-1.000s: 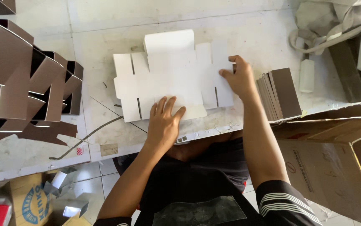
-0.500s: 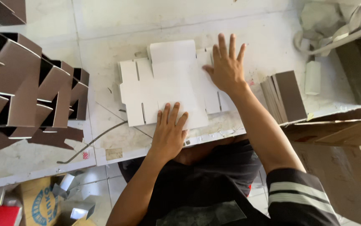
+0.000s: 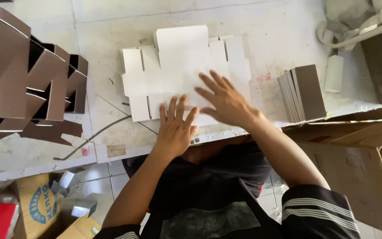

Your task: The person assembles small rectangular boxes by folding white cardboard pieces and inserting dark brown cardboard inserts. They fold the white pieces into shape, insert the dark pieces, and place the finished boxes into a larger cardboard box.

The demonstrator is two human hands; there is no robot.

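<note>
- Pressing flat on a white die-cut cardboard sheet (image 3: 177, 66), both hands lie spread with fingers open, gripping nothing.
- Left hand (image 3: 175, 128) rests on the sheet's near edge, at 6 o'clock.
- Right hand (image 3: 224, 102) lies palm-down toward 4 o'clock of the sheet, just beside the left.
- Sheet lies unfolded on the white tabletop (image 3: 279, 31).
- Folded brown boxes (image 3: 27, 75) stand at 9 o'clock; a stack of flat brown cards (image 3: 303, 93) at 3 o'clock.
</note>
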